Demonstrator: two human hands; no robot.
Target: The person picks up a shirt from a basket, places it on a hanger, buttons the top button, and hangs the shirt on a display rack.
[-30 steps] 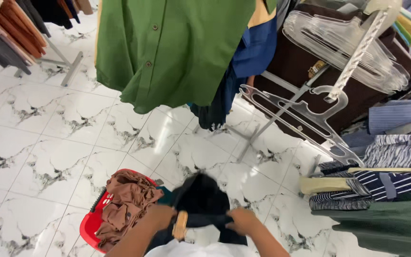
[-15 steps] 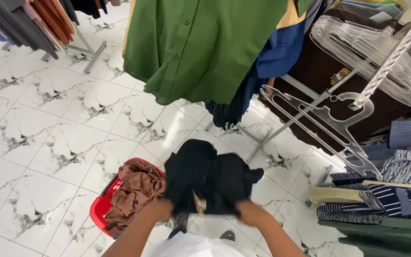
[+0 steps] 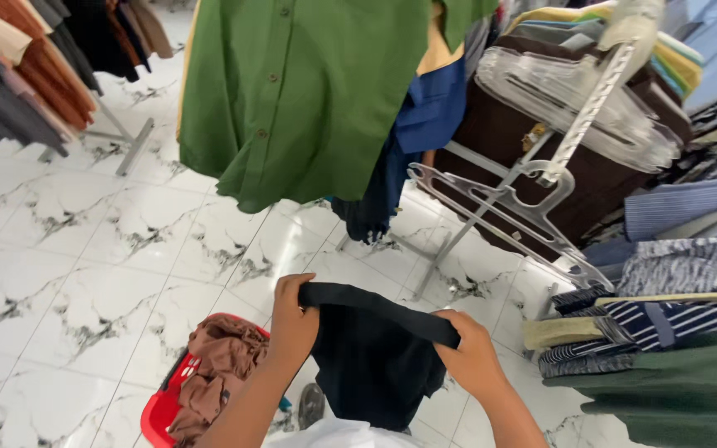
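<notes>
I note that the black garment (image 3: 375, 357), bunched in front of me a moment ago, is now stretched by its top edge between my left hand (image 3: 292, 323) and right hand (image 3: 470, 357), both closed on the fabric, its body hanging over the marble-patterned floor (image 3: 85, 274). It has risen clear of the red basket (image 3: 163, 406) of brown clothes (image 3: 217, 369); I judge it opened out for handling, near the empty hangers (image 3: 508, 207).

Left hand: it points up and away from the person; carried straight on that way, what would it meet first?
Probably the hem of the green shirt hanging ahead of the left hand, which grips the black garment. Only bare tiled floor shows between them, though depth is hard to judge.
</notes>
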